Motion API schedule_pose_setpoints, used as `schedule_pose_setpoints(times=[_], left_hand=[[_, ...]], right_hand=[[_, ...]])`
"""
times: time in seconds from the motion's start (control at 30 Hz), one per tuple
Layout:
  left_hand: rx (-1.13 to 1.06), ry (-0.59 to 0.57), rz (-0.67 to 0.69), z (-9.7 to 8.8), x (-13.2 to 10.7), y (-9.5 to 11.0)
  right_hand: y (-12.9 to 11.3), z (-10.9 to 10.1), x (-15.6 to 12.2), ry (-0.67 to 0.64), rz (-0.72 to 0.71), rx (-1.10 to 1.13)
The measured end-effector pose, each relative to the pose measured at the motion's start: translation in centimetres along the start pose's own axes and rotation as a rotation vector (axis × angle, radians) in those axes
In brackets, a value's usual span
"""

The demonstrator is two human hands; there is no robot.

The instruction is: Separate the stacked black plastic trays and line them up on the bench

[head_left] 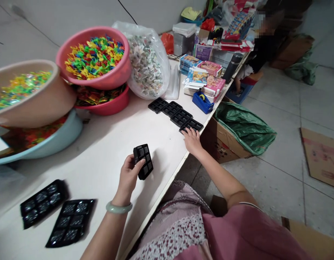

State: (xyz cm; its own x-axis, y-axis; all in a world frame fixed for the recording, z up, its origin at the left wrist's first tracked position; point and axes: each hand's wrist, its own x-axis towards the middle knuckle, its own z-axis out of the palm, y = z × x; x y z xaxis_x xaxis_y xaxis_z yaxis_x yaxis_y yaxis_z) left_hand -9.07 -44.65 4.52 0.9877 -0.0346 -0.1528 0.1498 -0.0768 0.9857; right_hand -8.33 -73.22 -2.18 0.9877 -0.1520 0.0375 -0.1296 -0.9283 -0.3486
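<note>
While the right hand (192,141) rests flat on the near tray of a row (191,125), a thin, light, flexible black plastic tray (143,161) is pinched by its edges in the left hand (128,177).

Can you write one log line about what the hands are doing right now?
left hand: holds black tray | right hand: touches tray row | table

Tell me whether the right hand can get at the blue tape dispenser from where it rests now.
Probably yes, with a stretch. The right hand rests on the nearest black tray at the table edge, and the blue tape dispenser sits just beyond along that edge. Nothing stands between them; the left hand holds another tray.
</note>
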Motion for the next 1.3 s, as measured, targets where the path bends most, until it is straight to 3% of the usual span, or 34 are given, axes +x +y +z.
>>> schedule_pose_setpoints(times=[0.27, 0.37, 0.57, 0.83, 1.03, 1.3], left_hand=[[0.157, 0.122, 0.068, -2.9, -1.0, -0.7], [0.248, 0.097, 0.137, -3.8, -1.7, -0.8], [0.589, -0.024, 0.399, -4.9, -2.8, -1.3], [0.903, -0.180, 0.698, -5.3, -2.2, -3.6], [1.095, -0.223, 0.780, -4.8, -2.6, -5.3], [1.288, -0.223, 0.832, -4.3, -3.1, -6.0]], right_hand=[[3.8, -0.3, 4.0, 0.068, 0.032, 0.038], [5.3, -0.7, 4.9, 0.077, -0.007, 0.071], [7.5, -1.3, 6.5, 0.102, -0.082, 0.116], [7.9, -1.0, 7.4, 0.122, -0.130, 0.138], [8.3, -0.7, 7.8, 0.141, -0.131, 0.158], [8.7, -0.7, 8.0, 0.195, -0.139, 0.180]])
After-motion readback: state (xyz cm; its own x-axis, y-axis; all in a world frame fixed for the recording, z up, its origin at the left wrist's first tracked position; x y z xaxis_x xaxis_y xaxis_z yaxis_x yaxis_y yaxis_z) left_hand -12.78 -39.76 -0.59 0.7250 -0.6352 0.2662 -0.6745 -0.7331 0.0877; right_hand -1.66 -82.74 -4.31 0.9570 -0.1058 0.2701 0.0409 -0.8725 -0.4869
